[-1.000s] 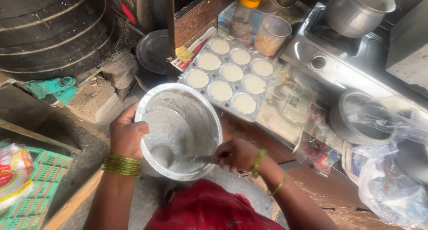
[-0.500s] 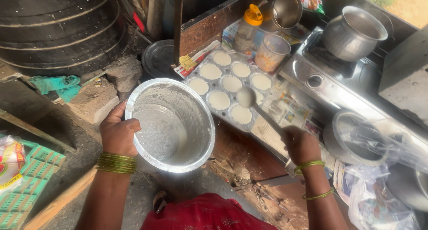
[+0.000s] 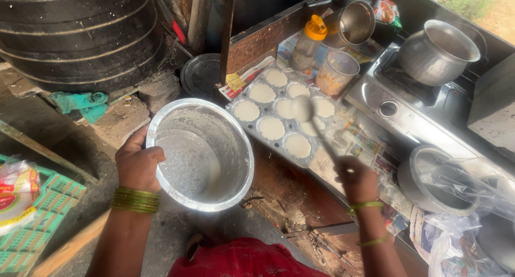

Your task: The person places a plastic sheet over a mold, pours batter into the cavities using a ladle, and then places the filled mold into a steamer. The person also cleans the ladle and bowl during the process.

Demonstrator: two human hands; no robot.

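steel pot [image 3: 199, 153], streaked inside with white batter, sits tilted in the left hand [image 3: 137, 167], whose fingers curl over the near rim and grip it. white batter pools at the bottom of the pot. the right hand [image 3: 356, 177] is closed around the handle of a ladle [image 3: 303, 109], its bowl hanging over the middle of the mould tray [image 3: 282, 116] on the counter. the tray's round cups are filled with pale batter. just beyond the tray stand a plastic cup [image 3: 336, 73] and a jar with a yellow lid [image 3: 310, 42]. a metal pot [image 3: 438, 51] rests on the stove [image 3: 413, 108] to the right. green bangles [image 3: 134, 200] ring the left wrist.
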